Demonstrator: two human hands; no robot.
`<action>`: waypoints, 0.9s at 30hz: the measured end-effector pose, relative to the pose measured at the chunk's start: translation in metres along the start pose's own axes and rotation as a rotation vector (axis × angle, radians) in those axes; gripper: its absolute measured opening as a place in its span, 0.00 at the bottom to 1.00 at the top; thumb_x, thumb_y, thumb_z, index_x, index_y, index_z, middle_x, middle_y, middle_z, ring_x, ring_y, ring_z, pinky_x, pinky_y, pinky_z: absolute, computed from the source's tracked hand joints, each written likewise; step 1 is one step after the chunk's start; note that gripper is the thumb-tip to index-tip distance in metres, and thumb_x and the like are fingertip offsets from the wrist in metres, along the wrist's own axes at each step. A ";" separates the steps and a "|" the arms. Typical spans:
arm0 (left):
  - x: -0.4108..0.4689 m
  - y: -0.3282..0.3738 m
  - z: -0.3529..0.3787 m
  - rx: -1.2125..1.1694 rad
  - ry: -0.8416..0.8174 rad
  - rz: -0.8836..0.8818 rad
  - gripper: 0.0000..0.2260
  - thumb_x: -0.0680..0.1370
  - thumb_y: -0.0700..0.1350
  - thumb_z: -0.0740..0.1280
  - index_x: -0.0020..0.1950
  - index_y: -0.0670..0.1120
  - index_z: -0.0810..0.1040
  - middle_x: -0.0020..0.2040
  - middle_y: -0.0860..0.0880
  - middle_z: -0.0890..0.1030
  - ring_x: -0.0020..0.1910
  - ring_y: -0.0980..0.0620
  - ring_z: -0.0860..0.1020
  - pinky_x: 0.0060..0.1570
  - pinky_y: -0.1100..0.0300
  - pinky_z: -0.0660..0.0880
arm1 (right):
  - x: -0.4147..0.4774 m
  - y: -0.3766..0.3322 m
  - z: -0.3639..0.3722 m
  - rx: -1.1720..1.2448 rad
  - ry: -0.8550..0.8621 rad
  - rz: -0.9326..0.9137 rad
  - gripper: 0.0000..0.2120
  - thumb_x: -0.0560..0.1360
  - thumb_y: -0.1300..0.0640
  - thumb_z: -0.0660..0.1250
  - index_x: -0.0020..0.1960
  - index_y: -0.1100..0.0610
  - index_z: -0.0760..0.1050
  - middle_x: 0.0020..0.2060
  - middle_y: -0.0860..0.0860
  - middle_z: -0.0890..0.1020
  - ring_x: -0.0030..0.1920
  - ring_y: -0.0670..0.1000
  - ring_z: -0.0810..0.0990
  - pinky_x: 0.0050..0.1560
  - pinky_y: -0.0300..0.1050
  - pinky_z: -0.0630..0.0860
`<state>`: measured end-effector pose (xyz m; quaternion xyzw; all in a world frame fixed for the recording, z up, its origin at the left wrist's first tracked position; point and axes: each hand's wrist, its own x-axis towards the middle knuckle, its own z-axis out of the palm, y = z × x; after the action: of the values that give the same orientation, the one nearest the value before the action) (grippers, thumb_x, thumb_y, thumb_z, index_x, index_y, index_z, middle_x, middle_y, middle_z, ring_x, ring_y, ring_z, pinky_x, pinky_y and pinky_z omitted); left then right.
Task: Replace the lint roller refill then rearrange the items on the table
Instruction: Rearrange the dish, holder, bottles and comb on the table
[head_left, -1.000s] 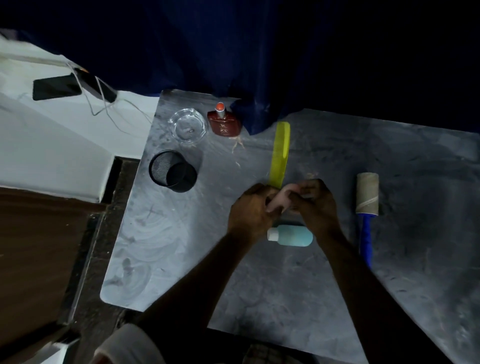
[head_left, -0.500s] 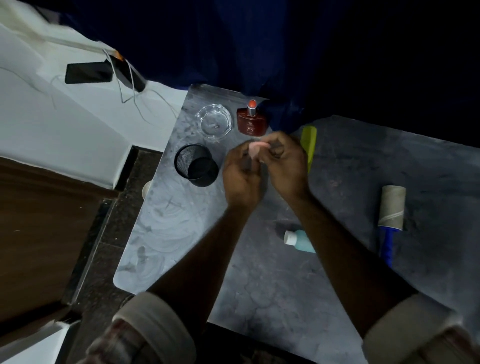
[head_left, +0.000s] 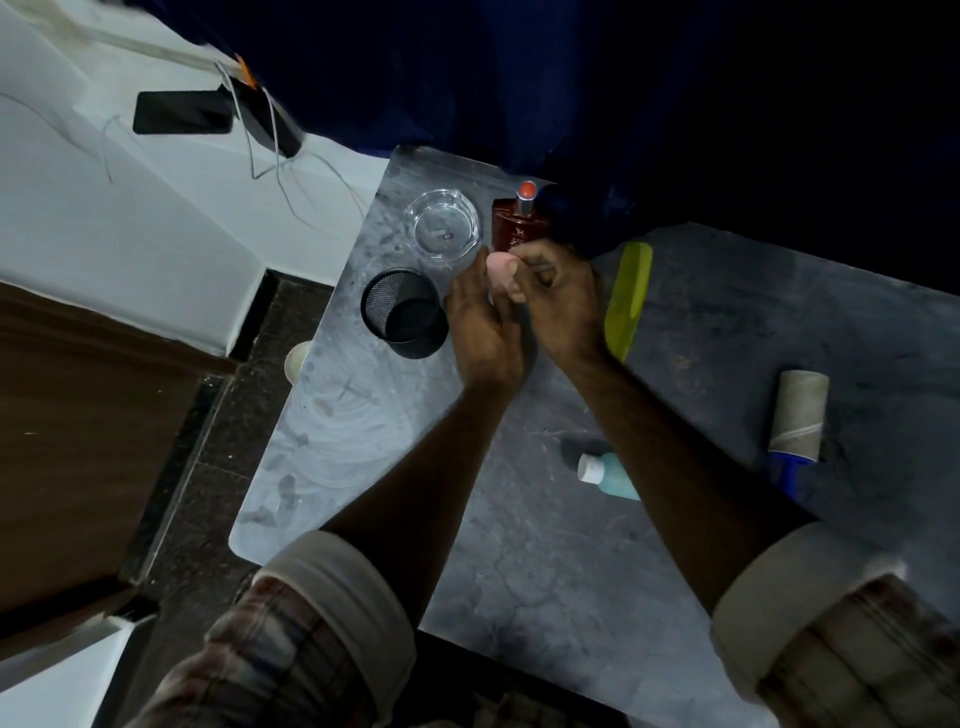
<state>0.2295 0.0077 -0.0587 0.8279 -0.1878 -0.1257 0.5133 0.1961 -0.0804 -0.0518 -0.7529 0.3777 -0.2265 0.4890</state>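
Both my hands hold a small pink object (head_left: 500, 270) above the grey table (head_left: 519, 545), between the black mesh cup and the red bottle. My left hand (head_left: 483, 327) cups it from the left and my right hand (head_left: 558, 299) pinches it from the right. The lint roller (head_left: 797, 421), a bare cardboard tube on a blue handle, lies at the right of the table, apart from both hands.
A black mesh cup (head_left: 405, 314), a clear glass ashtray (head_left: 441, 223) and a red bottle (head_left: 519, 226) stand near the table's far left corner. A yellow-green comb (head_left: 628, 299) lies right of my hands. A teal bottle (head_left: 610, 475) lies under my right forearm.
Both hands carried the pink object from the table's middle, by the teal bottle, to the far left near the red bottle and ashtray. The camera view shifted too.
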 end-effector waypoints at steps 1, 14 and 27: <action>-0.003 -0.001 0.000 0.005 0.000 0.004 0.23 0.88 0.44 0.60 0.80 0.35 0.72 0.71 0.33 0.79 0.71 0.35 0.77 0.74 0.42 0.74 | -0.002 0.001 0.001 0.006 -0.001 0.001 0.08 0.79 0.54 0.69 0.56 0.54 0.83 0.48 0.51 0.87 0.48 0.48 0.87 0.49 0.53 0.86; -0.014 -0.008 -0.003 0.008 -0.003 0.009 0.21 0.89 0.39 0.60 0.83 0.36 0.69 0.74 0.34 0.76 0.73 0.37 0.75 0.77 0.41 0.72 | -0.010 0.011 0.007 -0.002 -0.031 -0.001 0.10 0.79 0.53 0.69 0.58 0.55 0.82 0.53 0.55 0.84 0.51 0.52 0.86 0.51 0.55 0.85; -0.015 -0.004 -0.006 -0.021 -0.027 0.007 0.25 0.87 0.44 0.58 0.84 0.37 0.67 0.75 0.34 0.74 0.75 0.38 0.75 0.77 0.46 0.72 | -0.011 0.012 0.007 -0.097 0.004 -0.050 0.11 0.79 0.53 0.67 0.59 0.53 0.82 0.56 0.52 0.82 0.53 0.49 0.84 0.52 0.51 0.85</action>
<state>0.2194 0.0206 -0.0594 0.8201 -0.1962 -0.1371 0.5198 0.1901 -0.0703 -0.0654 -0.7845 0.3702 -0.2218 0.4454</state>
